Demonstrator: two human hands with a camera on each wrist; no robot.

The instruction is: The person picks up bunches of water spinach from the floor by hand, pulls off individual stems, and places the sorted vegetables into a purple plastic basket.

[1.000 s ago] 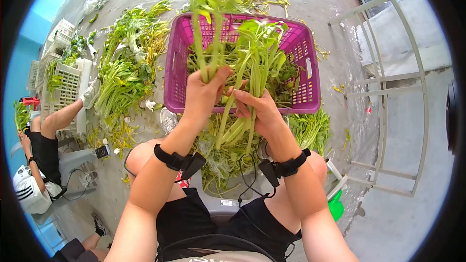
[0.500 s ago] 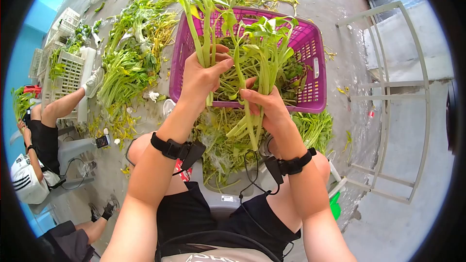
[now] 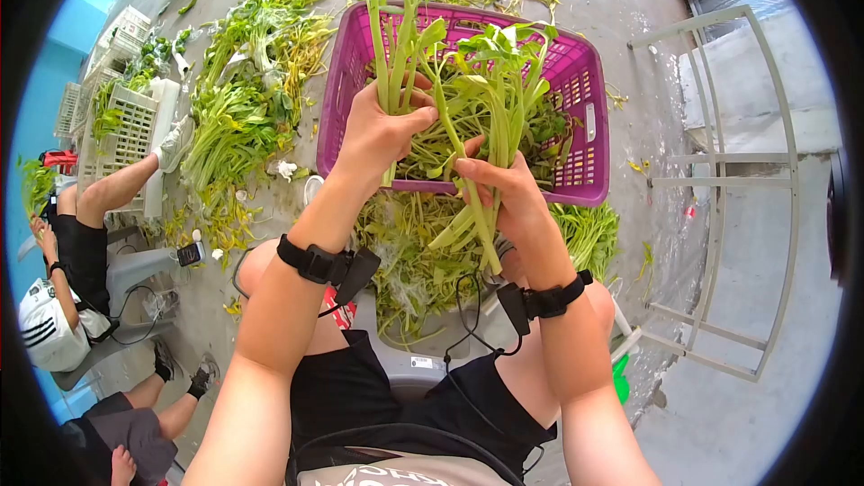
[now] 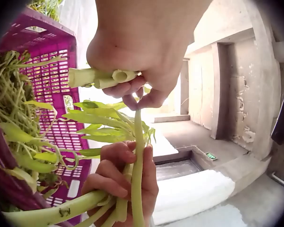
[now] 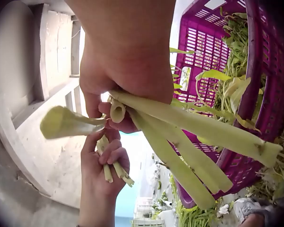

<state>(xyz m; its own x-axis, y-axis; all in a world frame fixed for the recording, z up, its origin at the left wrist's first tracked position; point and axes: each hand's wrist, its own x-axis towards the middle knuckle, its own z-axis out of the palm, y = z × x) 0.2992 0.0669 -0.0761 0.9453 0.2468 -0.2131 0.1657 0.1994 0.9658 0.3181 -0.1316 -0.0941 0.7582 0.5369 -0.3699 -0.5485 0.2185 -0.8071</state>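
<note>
My left hand [image 3: 380,133] grips a few thick water spinach stalks [image 3: 392,45], leaves up, over the near side of the purple basket [image 3: 589,162]. In the left wrist view their cut hollow ends [image 4: 124,75] stick out below the palm. Thumb and forefinger of that hand also pinch a single stalk [image 4: 138,175] that runs down to my right hand [image 3: 513,193]. A larger water spinach bunch [image 3: 504,108] is held in my right hand, leaves up and tilted. In the right wrist view, its pale stalk ends [image 5: 189,161] fan out beneath the hand.
Loose greens [image 3: 414,261] lie heaped between my knees and the basket. More leafy piles [image 3: 238,117] cover the floor at left. White crates [image 3: 126,135] and a seated person [image 3: 58,306] are farther left. A metal frame [image 3: 711,171] stands at right.
The left hand, earlier blurred with its stalks, has steadied and brought its thumb and forefinger to a stalk by the right hand. The right hand's bunch has shifted slightly right.
</note>
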